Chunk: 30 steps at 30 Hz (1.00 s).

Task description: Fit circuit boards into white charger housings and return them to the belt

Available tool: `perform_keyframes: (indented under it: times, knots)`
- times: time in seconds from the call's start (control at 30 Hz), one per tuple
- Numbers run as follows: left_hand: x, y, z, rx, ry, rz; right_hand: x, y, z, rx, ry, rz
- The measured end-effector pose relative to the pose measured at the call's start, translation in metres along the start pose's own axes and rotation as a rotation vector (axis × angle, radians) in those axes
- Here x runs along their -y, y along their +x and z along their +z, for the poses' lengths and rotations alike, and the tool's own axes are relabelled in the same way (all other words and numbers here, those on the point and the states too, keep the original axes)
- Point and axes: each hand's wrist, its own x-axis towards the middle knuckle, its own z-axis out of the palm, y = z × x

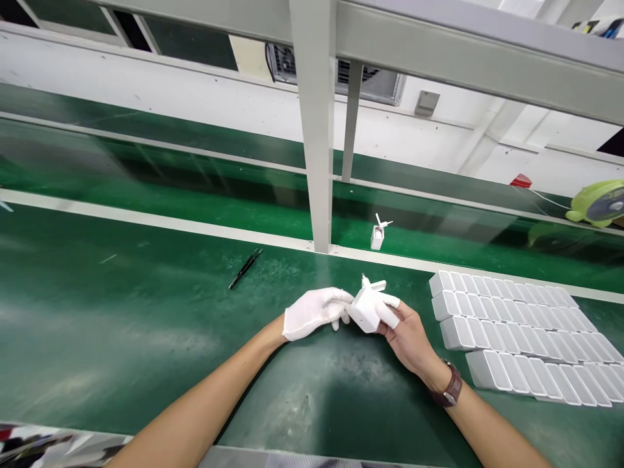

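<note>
In the head view, my right hand [407,331] grips a small white plastic box-shaped housing [364,311] between thumb and fingers, with white finger cots on some fingertips. From the top of the housing stick out a thin white stem and a flat white piece [378,285]. My left hand [318,313], in a white glove, has its fingers curled against the housing's left side; what its fingertips pinch is hard to make out. Black tweezers [246,268] lie on the green bench to the left, apart from both hands.
Several rows of white rectangular housings [521,331] stand at the right. Behind the pale rail, a similar white housing [377,238] stands upright with parts protruding. A grey metal post [314,143] rises beyond my hands. A green fan [599,203] is at far right.
</note>
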Motion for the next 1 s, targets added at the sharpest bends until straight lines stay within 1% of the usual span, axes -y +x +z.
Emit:
perform_keyframes:
  times: [0.03, 0.1, 0.17, 0.23, 0.3, 0.33, 0.4, 0.47, 0.5, 0.57, 0.7, 0.83, 0.93, 1.0]
  knots:
    - [0.000, 0.001, 0.002, 0.017, -0.023, -0.003, 0.003, 0.001, 0.000, -0.017, 0.099, 0.076]
    - [0.003, 0.002, 0.005, 0.041, -0.090, 0.003, 0.006, 0.002, 0.000, -0.046, 0.204, 0.154]
    - [0.006, 0.003, 0.006, 0.052, -0.140, 0.013, 0.007, 0.002, 0.000, -0.054, 0.218, 0.183]
    - [0.008, 0.003, 0.006, 0.056, -0.144, 0.016, 0.006, 0.002, -0.001, -0.050, 0.179, 0.174]
    - [0.006, 0.003, 0.005, 0.034, -0.065, 0.004, 0.002, 0.001, -0.002, -0.036, 0.076, 0.102]
    - [0.004, 0.003, 0.004, 0.006, 0.009, -0.003, 0.001, 0.000, -0.002, -0.020, -0.016, 0.028]
    - [-0.001, 0.002, 0.005, -0.062, 0.195, -0.023, -0.003, -0.002, -0.003, 0.046, -0.289, -0.199]
    - [-0.005, 0.002, 0.006, -0.124, 0.342, -0.042, -0.006, -0.005, -0.004, 0.145, -0.599, -0.452]
    - [-0.006, 0.002, 0.008, -0.137, 0.372, -0.045, -0.008, -0.006, -0.004, 0.193, -0.727, -0.549]
    - [-0.006, 0.002, 0.011, -0.140, 0.349, -0.052, -0.011, -0.007, -0.004, 0.264, -0.896, -0.669]
    - [0.004, 0.003, 0.018, -0.112, 0.244, -0.126, -0.013, -0.007, -0.003, 0.310, -1.031, -0.725]
    - [0.015, 0.005, 0.018, -0.124, 0.194, -0.160, -0.013, -0.009, -0.006, 0.320, -1.075, -0.716]
    - [0.010, 0.001, 0.006, -0.092, 0.248, -0.153, -0.017, -0.014, -0.011, 0.262, -1.113, -0.668]
    - [-0.002, -0.004, -0.011, -0.102, 0.303, -0.117, -0.021, -0.016, -0.015, 0.211, -1.141, -0.678]
